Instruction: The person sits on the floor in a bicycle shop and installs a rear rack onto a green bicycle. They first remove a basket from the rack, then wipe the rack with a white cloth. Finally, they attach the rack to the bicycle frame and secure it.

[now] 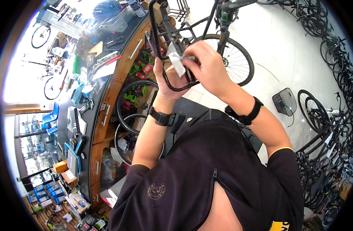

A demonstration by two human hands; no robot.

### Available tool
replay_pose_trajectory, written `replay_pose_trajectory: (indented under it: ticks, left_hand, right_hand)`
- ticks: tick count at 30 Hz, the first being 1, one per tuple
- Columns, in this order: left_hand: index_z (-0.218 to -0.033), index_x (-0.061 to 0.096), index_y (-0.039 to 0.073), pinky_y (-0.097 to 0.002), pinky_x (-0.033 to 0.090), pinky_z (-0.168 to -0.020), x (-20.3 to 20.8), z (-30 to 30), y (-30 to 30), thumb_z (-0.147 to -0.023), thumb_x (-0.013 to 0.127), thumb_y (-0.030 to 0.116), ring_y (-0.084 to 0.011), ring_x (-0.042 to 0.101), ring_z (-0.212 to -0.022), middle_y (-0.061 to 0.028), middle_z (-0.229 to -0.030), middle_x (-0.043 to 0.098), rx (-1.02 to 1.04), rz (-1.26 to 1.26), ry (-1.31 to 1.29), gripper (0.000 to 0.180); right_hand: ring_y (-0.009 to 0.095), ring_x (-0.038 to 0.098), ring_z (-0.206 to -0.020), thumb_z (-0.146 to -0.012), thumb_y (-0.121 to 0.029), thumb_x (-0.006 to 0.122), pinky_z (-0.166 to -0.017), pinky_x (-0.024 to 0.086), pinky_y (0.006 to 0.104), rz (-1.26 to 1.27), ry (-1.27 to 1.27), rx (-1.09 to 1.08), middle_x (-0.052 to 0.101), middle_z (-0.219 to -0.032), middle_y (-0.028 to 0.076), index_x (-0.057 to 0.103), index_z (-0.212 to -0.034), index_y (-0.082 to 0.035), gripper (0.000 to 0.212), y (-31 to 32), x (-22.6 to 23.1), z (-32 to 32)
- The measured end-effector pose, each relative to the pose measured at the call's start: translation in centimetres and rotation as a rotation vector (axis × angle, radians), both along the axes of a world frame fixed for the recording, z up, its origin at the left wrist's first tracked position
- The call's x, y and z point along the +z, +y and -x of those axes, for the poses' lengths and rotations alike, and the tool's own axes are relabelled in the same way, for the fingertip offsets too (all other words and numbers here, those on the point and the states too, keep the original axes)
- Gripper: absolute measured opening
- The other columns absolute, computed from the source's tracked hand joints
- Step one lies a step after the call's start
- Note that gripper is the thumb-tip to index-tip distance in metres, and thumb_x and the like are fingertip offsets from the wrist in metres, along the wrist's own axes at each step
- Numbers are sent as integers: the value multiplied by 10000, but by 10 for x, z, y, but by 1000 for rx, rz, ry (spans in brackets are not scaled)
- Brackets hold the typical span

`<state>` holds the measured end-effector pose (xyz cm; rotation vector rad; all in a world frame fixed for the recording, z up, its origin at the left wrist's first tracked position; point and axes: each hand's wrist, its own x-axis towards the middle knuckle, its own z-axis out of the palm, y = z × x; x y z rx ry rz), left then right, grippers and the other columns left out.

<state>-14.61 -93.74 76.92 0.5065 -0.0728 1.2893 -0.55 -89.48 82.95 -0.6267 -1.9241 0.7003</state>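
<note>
A black tubular bicycle rack (169, 85) stands in front of me at the top middle. My left hand (169, 80) grips its near end from below, the thumb up along the left tube and the fingers partly hidden behind the frame. Over the rack's middle, my right hand (205, 63) pinches a crumpled white wrapper (177, 64) between thumb and fingers. The wrapper hangs between the rack's bars, close to the left palm. A small greyish bit shows at the right fingertips, too small to name.
Behind the rack is a bicycle's front wheel (238, 57). Along the left runs a workbench (92, 127) with tools and boxes; loose wheels (124, 109) lean against it. A wire basket (285, 101) lies on the pale floor at right, near rows of bicycles (318, 169).
</note>
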Motion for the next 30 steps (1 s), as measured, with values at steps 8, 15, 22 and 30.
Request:
replay_pose_trajectory:
  ticks: [8,15,22,30]
  left_hand:
    - [-1341,441,-12,-429,317,-1079,-6,5,-1,-725,382,866,-283,475,-1240,-155,-1342,505,111,119,176,1074]
    - [-1385,348,-60,-421,330,-1085,-6,6,-3,-726,359,870,-289,456,-1265,-178,-1402,429,-55,-29,-112,1140]
    - [-1408,317,-23,-455,340,-1070,0,-3,-7,-720,417,839,-291,456,-1261,-172,-1371,444,125,130,306,1108]
    - [-1401,332,27,-435,372,-1044,3,-13,-14,-736,438,814,-274,476,-1232,-157,-1348,455,162,201,358,1036]
  right_hand:
    - [269,592,-701,-763,-3,682,-611,477,336,48,-92,126,579,-784,116,611,-841,4,105,-9,-10,-6]
    - [342,601,-737,-795,-68,664,-631,488,400,8,-136,90,589,-829,137,559,-853,-22,129,-17,-10,-5]
    - [309,599,-717,-770,0,666,-624,493,357,-244,78,-31,588,-853,119,620,-887,-5,125,10,16,2]
    - [241,621,-751,-796,18,642,-653,498,306,-48,-27,71,613,-890,108,630,-881,18,86,8,2,-5]
